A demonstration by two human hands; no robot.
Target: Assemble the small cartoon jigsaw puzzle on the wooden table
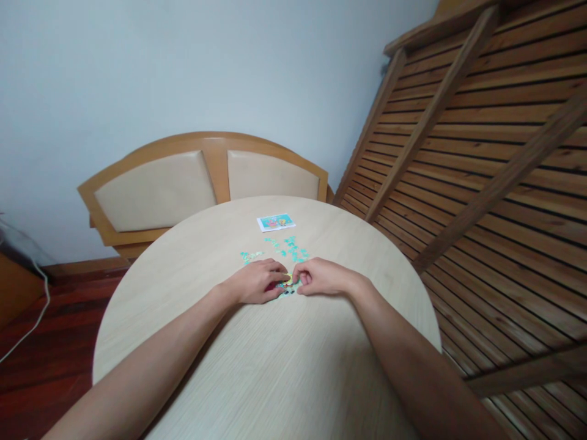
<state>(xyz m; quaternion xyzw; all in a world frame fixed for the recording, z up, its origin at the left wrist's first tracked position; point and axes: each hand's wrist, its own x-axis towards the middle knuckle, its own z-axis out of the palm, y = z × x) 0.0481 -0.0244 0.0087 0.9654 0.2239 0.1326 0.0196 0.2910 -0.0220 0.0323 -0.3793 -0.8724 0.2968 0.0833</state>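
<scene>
A partly joined jigsaw puzzle (288,285) in yellow, red and teal lies flat on the table between my hands. My left hand (259,281) is bent around its left side, with thumb and fingertips resting on it. From the right, my right hand (316,277) curls inward, thumb and index finger touching the puzzle's right edge. My fingers cover parts of it, so single pieces there cannot be made out. Just beyond my hands, loose jigsaw pieces (296,249), mostly teal, are scattered, with a smaller group of pieces (247,256) beyond my left hand.
A picture card (276,222) with cartoon figures lies farther back on the round pale wooden table (284,379). Behind the table stands a wooden headboard (215,165) with cream panels. A slatted wooden frame (481,171) leans at the right. A white cable (43,305) hangs at the left.
</scene>
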